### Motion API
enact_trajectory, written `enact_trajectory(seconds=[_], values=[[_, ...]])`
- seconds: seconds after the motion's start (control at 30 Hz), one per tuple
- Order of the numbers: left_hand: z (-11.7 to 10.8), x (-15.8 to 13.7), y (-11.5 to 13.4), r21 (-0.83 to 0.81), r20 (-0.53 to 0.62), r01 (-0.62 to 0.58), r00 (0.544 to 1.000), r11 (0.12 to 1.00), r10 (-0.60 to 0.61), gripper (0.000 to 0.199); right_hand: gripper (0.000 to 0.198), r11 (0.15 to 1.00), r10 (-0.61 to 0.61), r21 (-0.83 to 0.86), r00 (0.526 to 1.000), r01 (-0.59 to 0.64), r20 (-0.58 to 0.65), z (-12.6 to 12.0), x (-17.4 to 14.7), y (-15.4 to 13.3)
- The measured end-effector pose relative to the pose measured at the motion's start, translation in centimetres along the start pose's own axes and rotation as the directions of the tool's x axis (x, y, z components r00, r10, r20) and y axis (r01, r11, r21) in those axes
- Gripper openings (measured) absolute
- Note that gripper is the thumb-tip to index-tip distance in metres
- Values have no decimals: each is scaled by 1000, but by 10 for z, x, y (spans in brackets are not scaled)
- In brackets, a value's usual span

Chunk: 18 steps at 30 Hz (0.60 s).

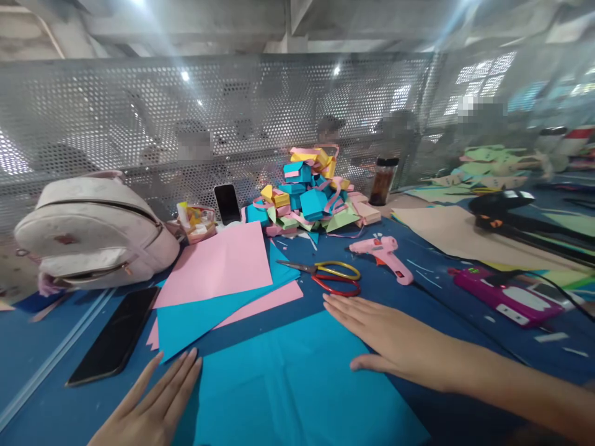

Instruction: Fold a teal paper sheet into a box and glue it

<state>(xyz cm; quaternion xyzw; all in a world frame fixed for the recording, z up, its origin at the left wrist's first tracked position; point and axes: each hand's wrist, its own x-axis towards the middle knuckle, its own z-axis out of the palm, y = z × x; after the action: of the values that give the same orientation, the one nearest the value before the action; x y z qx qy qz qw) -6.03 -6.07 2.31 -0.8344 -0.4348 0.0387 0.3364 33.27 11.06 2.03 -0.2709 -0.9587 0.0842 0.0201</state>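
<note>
We have one large blue paper sheet (288, 384) in front of us on the blue tabletop (432, 347), lightly creased down its middle and running out of view at the bottom. Our left hand (149, 399) lies palm down at its left edge, fingers stretched out, the index parted from the others; our right hand (390, 341) is flat across its upper right edge, four fingers close together and the thumb held away, and neither hand pinches anything. Among containers we count one white backpack (102, 232), its inside hidden from us; one small basket (202, 235) filled with yellow and white bits too small to tell; and one black-lidded jar (383, 183) of dark brown contents. Beside the jar rises a heap of folded paper boxes (313, 201) in blue, yellow, pink and green, too jumbled for us to count. Ahead of our left hand, at least three loose paper sheets (216, 263) overlap, pink, blue and pink. We see two phones, a lying smartphone (114, 337) and an upright phone (227, 203); one pair of scissors (332, 272) with one yellow and one red handle; one pink glue gun (383, 254); and one purple power strip (511, 297).
</note>
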Motion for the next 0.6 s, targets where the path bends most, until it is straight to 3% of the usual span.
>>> enact_trajectory(seconds=[0.13, 0.37, 0.53, 0.6], values=[[2, -13, 2, -11, 15, 43, 999, 999, -43, 97, 76, 1000, 7, -23, 998, -8, -61, 2, -10, 1], [11, -34, -4, -60, 48, 126, 991, 990, -123, 88, 68, 966, 37, -247, 985, -79, -170, -3, -9, -10], [-15, -21, -4, -100, 23, 157, 988, 983, -155, 91, 39, 955, 58, -262, 951, -142, -303, -21, -13, -27], [-30, -6, 11, -156, -19, 37, 999, 987, -40, 75, 34, 968, -25, -239, 920, -74, -390, -30, -19, -43]])
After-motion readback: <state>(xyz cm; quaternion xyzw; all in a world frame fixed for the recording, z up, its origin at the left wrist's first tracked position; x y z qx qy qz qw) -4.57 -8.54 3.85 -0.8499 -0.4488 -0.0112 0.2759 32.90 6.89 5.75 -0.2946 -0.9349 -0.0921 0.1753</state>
